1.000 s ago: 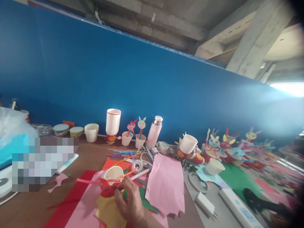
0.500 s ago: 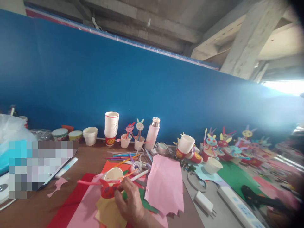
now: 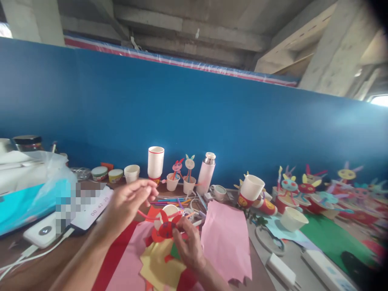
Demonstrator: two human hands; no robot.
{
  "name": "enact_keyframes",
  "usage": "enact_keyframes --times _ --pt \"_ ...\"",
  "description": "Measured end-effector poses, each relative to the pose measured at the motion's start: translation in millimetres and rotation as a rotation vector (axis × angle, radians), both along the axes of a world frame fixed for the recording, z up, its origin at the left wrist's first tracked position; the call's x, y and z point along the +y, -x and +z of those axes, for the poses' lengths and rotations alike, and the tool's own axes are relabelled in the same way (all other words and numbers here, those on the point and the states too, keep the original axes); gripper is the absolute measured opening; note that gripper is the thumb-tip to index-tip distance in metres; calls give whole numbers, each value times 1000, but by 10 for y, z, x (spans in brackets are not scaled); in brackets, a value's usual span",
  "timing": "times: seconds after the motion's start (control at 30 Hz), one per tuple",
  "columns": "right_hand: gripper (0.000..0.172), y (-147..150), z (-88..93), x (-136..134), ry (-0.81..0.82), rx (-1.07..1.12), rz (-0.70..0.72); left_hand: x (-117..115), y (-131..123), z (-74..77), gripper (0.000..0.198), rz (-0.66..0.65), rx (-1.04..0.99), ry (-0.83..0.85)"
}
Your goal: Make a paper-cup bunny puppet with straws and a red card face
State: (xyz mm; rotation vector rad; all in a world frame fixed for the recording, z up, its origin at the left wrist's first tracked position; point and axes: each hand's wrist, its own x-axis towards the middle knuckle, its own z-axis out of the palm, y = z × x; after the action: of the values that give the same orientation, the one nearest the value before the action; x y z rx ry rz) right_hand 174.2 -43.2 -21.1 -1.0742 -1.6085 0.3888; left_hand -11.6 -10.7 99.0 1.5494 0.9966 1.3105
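My right hand [image 3: 187, 245] pinches a red paper rabbit head [image 3: 166, 229] mounted on a pink straw [image 3: 144, 215], just in front of a white paper cup [image 3: 168, 211]. My left hand [image 3: 127, 202] is raised over the table with its fingertips closed on the far end of that straw. Under both hands lie yellow, pink and red paper sheets [image 3: 157, 264].
A pink sheet [image 3: 226, 238] lies to the right. Along the blue wall stand a cup stack [image 3: 155, 162], two cups with rabbit figures [image 3: 182, 178], a white flask [image 3: 206, 173] and small tubs [image 3: 115, 174]. Finished paper figures [image 3: 303, 190] crowd the right. A phone [image 3: 91, 208] and power bank [image 3: 45, 234] lie left.
My left hand has come into view and taken the straw's end. The rabbit head has been lifted slightly, and the view has swung right and up.
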Motion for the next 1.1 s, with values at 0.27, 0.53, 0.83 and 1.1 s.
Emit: enact_keyframes --times 0.27,0.53,0.83,1.1 --pt "12 -21 25 33 99 -10 -27 116 -14 -274 28 -107 50 124" --pt "13 -125 84 150 324 -18 49 426 404 -481 20 -65 -153 179" --pt "11 -115 302 89 406 27 159 327 214 -528 24 -423 -194 381" --pt "11 -22 409 7 421 9 214 353 -9 -688 21 -443 -229 443"
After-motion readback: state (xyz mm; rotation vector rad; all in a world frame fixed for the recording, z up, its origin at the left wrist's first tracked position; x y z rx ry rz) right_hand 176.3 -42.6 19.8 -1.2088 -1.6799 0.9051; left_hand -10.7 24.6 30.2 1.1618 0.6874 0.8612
